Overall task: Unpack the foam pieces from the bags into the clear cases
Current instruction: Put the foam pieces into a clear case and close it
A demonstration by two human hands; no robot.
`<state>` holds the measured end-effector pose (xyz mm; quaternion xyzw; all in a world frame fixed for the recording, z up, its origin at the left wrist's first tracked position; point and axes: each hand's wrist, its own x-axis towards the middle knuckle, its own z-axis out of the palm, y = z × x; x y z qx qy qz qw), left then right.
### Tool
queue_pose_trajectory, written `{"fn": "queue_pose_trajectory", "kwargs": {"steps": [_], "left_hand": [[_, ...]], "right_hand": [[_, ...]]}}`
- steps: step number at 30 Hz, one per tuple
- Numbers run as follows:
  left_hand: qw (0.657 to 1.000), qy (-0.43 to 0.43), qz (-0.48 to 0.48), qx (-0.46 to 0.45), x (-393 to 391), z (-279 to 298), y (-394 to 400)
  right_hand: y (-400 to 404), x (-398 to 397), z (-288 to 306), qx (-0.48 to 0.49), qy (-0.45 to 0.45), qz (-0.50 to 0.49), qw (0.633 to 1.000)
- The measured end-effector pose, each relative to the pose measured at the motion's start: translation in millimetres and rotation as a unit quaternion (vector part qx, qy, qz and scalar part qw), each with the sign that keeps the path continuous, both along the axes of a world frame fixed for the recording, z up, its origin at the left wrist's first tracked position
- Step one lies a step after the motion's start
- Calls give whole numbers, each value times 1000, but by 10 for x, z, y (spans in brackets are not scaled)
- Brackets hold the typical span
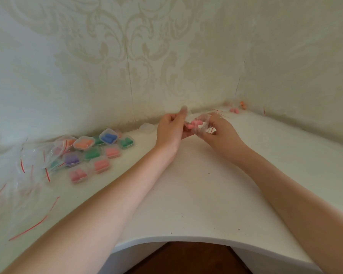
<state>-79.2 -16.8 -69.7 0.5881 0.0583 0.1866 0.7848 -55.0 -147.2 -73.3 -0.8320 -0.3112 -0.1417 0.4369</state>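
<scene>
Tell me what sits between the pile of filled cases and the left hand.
In the head view, one empty clear case lies by the wall between the filled cases and the left hand; otherwise bare white table.

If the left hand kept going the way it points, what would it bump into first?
Probably the wall. The left hand points up and away from the person, holding pink foam pieces with the right hand; depth is hard to judge.

Pink foam pieces (193,124) — cream wallpaper (166,46) (damask scrolls).
</scene>
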Motion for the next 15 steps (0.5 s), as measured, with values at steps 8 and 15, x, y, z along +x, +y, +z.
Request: {"fn": "queue_pose_trajectory", "kwargs": {"steps": [8, 15], "left_hand": [[989, 18, 93, 110, 10, -49, 52], [966, -5, 149, 209, -42, -63, 36]], "right_hand": [[39, -105, 25, -79, -71, 37, 994], [40, -29, -47, -57, -107, 40, 992]]}}
